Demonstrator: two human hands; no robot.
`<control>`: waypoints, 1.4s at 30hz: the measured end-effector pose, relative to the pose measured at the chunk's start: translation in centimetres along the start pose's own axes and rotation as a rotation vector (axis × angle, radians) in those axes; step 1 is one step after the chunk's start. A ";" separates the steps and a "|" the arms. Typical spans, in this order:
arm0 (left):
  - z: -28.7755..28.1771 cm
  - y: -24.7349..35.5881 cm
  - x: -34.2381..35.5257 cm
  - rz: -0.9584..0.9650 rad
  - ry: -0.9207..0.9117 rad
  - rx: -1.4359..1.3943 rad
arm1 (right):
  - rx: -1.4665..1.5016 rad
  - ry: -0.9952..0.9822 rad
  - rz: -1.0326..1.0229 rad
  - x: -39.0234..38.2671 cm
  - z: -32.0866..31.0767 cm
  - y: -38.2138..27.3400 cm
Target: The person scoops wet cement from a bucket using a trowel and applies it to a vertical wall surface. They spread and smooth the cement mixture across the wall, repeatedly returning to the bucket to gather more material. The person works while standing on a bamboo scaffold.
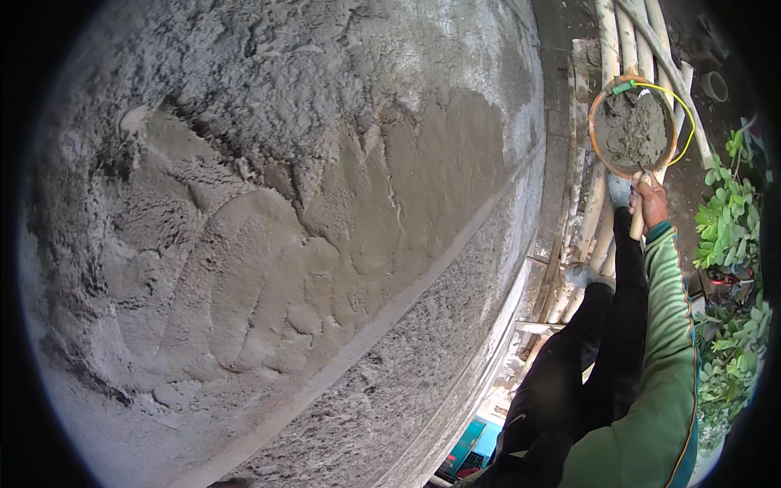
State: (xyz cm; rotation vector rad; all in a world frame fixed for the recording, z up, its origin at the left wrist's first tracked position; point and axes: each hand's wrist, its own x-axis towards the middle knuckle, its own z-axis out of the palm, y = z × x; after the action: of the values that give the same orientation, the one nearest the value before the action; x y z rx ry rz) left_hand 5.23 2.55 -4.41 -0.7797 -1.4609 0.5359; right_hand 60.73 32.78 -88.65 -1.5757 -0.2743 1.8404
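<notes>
Closing its fingers around a pale, rod-shaped wooden tool handle [637, 222], the right hand [651, 200] sits just below the near rim of a round, orange-brown bucket [593, 134]; the left hand is out of view, so its state cannot be told. The handle lies in the grasp, its lower end showing beneath the curled fingers and its upper end at the bucket's rim. Its long axis runs nearly up and down the view, leaning slightly right at the top, so that the tool points away from the person and into the bucket; the head is too small and covered to make out. Wet grey mortar [633, 134] fills the bucket, heaped and uneven, and a thin yellow carrying handle [692, 134] with a green grip [624, 86] loops around its right side. A green long sleeve [669, 325] with a dark teal cuff covers the forearm. Beneath the bucket and the person's feet run long, pale, round poles [608, 41]. Left of these spreads a rough grey wall [268, 276], partly coated with smoother, damp-looking mortar, while leafy green plants [724, 228] stand along the right edge.
</notes>
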 end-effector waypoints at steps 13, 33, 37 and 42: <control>0.6 -6.7 -1.0 -0.166 -0.006 0.035 | 0.802 0.043 -0.577 -25.3 22.9 -20.8; -0.3 -5.3 0.0 -0.123 -0.015 -0.023 | 0.168 -0.473 -0.138 -23.3 40.9 -8.8; 0.2 -5.8 -0.5 -0.128 -0.037 -0.028 | 0.089 -0.756 -0.043 -15.6 43.3 -16.6; 0.2 -4.7 -0.1 -0.158 -0.036 -0.058 | -0.129 -0.952 0.056 -14.3 45.2 -14.3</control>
State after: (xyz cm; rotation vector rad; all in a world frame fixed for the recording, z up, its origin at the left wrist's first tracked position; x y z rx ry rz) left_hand 4.44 -0.60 -1.03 -0.6961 -1.5624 0.3909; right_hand 24.10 46.68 -58.39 -0.6645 -0.7793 2.5394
